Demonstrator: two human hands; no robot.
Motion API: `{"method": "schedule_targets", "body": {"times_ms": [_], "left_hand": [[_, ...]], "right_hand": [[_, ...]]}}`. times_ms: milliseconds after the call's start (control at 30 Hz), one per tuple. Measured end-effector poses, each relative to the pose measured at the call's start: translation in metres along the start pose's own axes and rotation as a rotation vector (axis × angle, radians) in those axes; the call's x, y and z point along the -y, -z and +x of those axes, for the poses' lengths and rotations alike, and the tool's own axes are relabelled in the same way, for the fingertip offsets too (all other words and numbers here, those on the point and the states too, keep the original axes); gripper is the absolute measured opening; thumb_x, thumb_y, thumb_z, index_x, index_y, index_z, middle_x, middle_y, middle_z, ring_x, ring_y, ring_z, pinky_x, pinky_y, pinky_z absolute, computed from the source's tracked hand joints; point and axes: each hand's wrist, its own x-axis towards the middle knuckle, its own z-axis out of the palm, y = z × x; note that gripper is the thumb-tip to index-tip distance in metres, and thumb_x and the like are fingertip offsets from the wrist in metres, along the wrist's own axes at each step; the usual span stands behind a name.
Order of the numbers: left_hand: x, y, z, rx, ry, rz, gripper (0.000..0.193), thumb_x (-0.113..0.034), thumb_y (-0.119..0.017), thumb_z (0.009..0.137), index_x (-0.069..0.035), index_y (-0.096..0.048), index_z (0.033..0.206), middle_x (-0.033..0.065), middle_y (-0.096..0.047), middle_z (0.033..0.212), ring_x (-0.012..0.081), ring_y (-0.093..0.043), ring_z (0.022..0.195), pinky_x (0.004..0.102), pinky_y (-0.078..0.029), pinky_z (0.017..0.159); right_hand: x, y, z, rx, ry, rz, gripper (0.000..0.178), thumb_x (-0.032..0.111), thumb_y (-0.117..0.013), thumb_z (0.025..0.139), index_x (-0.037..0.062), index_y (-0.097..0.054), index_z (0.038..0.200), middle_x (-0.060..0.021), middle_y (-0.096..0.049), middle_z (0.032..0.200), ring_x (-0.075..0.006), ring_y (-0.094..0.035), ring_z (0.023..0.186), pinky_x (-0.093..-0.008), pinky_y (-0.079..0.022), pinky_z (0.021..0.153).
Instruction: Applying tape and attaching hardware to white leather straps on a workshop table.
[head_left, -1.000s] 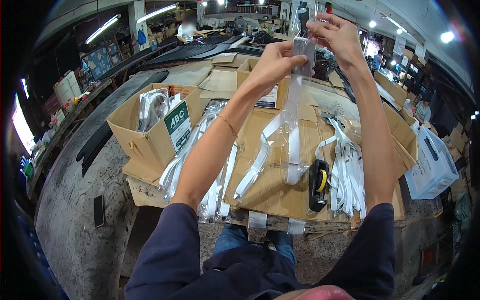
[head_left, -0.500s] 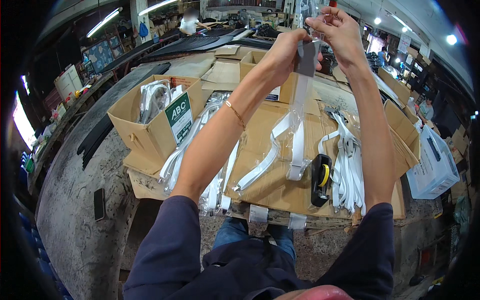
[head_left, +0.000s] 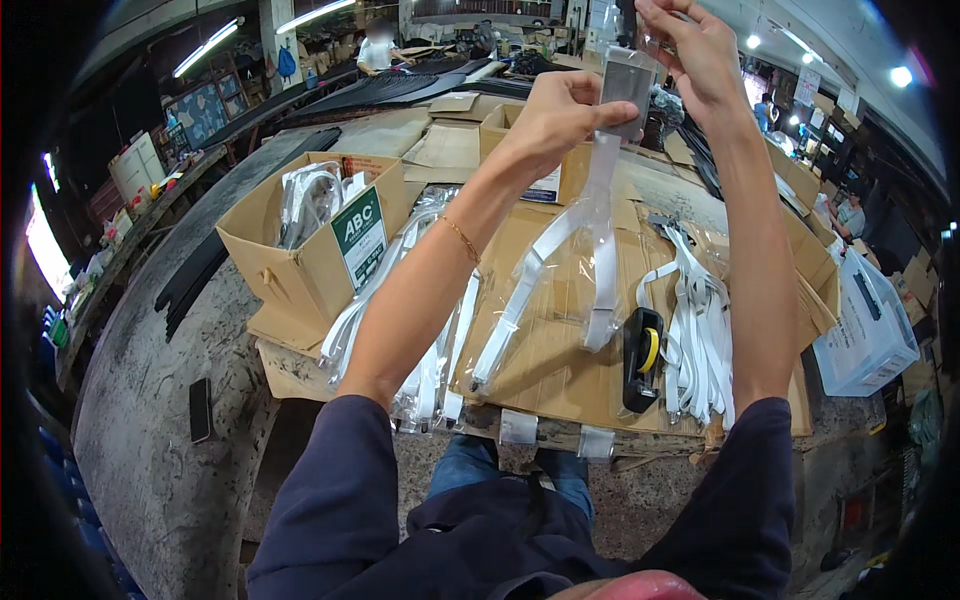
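1. Fingertips of both hands pinch the top of a clear plastic bag (head_left: 598, 215): my left hand (head_left: 556, 110) grips its grey header card, my right hand (head_left: 697, 52) closes on the upper edge above it.
2. Glossy and see-through, the bag hangs upright, long axis vertical, over the cardboard sheet (head_left: 560, 340), with white curved plastic strips inside.
3. Loose white strips (head_left: 700, 330) lie just right of a black-and-yellow tape dispenser (head_left: 642, 358).
4. To the left, an open brown carton (head_left: 300, 250) carries a green rectangular label (head_left: 359, 236).
5. Far right sits a white box (head_left: 868, 330).
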Motion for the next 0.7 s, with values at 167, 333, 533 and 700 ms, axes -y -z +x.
{"method": "schedule_targets", "body": {"times_ms": [167, 333, 533, 700], "left_hand": [[0.0, 0.007, 0.017, -0.103, 0.004, 0.108, 0.011, -0.01, -0.071, 0.083, 0.0, -0.065, 0.084, 0.0067, -0.069, 0.084, 0.0123, -0.066, 0.078, 0.0259, -0.051, 0.066], [-0.036, 0.016, 0.057, -0.262, -0.348, 0.311, 0.018, -0.009, -0.068, 0.084, 0.004, -0.063, 0.096, 0.0123, -0.069, 0.087, 0.0155, -0.068, 0.077, 0.0274, -0.053, 0.065], [-0.064, 0.013, 0.072, 0.088, -0.155, 0.112, 0.024, -0.008, -0.066, 0.086, 0.009, -0.059, 0.102, 0.0159, -0.068, 0.088, 0.0216, -0.069, 0.083, 0.0296, -0.058, 0.077], [-0.051, 0.009, 0.061, 0.171, -0.056, 0.06, 0.034, -0.015, -0.069, 0.086, 0.008, -0.058, 0.108, 0.0156, -0.068, 0.09, 0.0234, -0.069, 0.088, 0.0319, -0.056, 0.08]], "right_hand": [[0.01, 0.013, 0.006, 0.173, -0.047, -0.139, 0.038, 0.012, -0.068, 0.084, -0.0014, -0.055, 0.117, -0.0047, -0.065, 0.089, -0.0115, -0.06, 0.073, -0.0243, -0.048, 0.062], [0.022, 0.007, 0.054, 0.326, 0.17, -0.106, 0.035, 0.002, -0.064, 0.084, -0.0072, -0.054, 0.116, -0.0115, -0.067, 0.096, -0.0168, -0.066, 0.084, -0.0285, -0.055, 0.076], [0.035, -0.012, 0.082, 0.266, 0.156, 0.155, 0.031, 0.004, -0.061, 0.087, -0.0057, -0.054, 0.116, -0.0109, -0.063, 0.101, -0.0175, -0.065, 0.083, -0.0288, -0.054, 0.073], [0.028, -0.003, 0.087, 0.237, 0.224, 0.032, 0.026, 0.003, -0.063, 0.086, -0.0063, -0.058, 0.109, -0.0099, -0.065, 0.081, -0.0188, -0.064, 0.069, -0.0305, -0.055, 0.065]]}}
